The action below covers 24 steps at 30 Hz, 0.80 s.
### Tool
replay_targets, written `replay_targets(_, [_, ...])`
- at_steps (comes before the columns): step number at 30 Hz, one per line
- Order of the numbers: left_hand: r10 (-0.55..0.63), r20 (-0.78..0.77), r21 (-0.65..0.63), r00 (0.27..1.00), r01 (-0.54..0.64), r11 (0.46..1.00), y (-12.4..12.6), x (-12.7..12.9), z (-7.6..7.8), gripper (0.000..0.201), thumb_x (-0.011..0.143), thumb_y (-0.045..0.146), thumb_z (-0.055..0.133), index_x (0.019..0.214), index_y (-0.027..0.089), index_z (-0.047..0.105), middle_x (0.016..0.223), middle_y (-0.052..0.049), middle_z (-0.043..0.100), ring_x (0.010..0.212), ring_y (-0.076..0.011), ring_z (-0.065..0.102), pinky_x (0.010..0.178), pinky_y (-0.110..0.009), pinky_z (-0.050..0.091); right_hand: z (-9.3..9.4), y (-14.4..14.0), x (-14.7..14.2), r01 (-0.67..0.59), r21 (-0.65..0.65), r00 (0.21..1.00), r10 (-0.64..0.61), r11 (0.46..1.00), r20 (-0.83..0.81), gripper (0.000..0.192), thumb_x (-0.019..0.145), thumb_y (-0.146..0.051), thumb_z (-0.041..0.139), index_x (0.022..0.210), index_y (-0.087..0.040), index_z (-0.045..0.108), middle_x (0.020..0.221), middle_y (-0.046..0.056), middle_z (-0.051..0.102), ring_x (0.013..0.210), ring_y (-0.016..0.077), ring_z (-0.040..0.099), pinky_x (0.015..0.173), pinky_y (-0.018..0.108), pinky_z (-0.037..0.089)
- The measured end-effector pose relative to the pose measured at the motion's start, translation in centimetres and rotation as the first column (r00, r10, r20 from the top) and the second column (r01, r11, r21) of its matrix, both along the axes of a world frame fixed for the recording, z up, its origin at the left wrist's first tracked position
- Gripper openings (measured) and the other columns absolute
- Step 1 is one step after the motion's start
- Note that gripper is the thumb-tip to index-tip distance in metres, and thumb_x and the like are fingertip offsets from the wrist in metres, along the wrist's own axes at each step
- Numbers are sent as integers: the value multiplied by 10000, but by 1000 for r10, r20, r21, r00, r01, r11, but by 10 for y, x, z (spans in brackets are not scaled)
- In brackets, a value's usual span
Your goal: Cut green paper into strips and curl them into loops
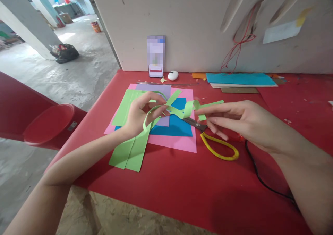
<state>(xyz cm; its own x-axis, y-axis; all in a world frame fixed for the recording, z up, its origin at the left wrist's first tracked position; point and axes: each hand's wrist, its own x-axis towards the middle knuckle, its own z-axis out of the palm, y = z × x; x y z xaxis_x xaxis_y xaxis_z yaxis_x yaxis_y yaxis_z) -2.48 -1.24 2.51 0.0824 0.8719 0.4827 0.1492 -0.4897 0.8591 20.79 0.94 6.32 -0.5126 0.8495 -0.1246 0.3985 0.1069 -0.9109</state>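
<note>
A curled light green paper strip (pixel 188 110) spans the space between my hands, above the table. My left hand (pixel 142 111) pinches its left part between thumb and fingers, and one end loops down past the thumb. At the other side, the fingertips of my right hand (pixel 240 118) close on the strip's right part. Scissors (pixel 198 125) with yellow handles lie beneath, close to my right hand. Under my left hand are green paper pieces (pixel 136 151), a blue sheet (pixel 179 131), a purple sheet (pixel 153 88) and a large pink sheet (pixel 182 145).
A phone (pixel 156 56) leans on the wall behind the red table (pixel 166 190), beside a small white rounded object (pixel 173 75). Thin wires (pixel 166 83) lie in front. Blue sheets (pixel 239 78) are stacked at the back right. A black cable (pixel 257 172) runs near my right forearm.
</note>
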Motion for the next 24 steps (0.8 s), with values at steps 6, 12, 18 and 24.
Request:
replay_targets(6, [-17,-8,-59,1000,16,998,1,1,-1,73,783,133,614,763,141,544,732,26,549,607,-84,662,574,-189,563,-1,-1,-4,35,184,999,-29,982,-35,140,641,-394,718,692,-265,739,722,1,632,634,118,549,552,260,423])
replay_targets(12, [-101,-89,38,991,104,994,-3,3,-11,45,799,101,585,783,140,568,788,8,536,635,-87,658,557,-199,570,-3,-8,-11,14,292,1000,-11,956,-11,197,692,-396,691,607,-218,678,635,-9,581,591,114,507,539,266,389])
replay_targets(18, [-41,-346,317,937,158,935,-7,4,-13,114,784,38,579,818,146,597,810,-13,556,690,-70,617,563,-166,554,-4,-9,-13,57,144,998,-56,988,-10,132,703,-335,630,711,-203,628,575,-13,572,528,113,502,481,245,386])
replay_targets(24, [-72,-370,316,926,198,928,-9,8,-14,111,791,32,570,826,137,580,811,-14,543,698,-78,617,574,-180,560,-2,-10,-11,28,5,995,-28,1000,-97,83,719,-177,547,786,-220,569,450,-69,456,392,66,361,366,207,252])
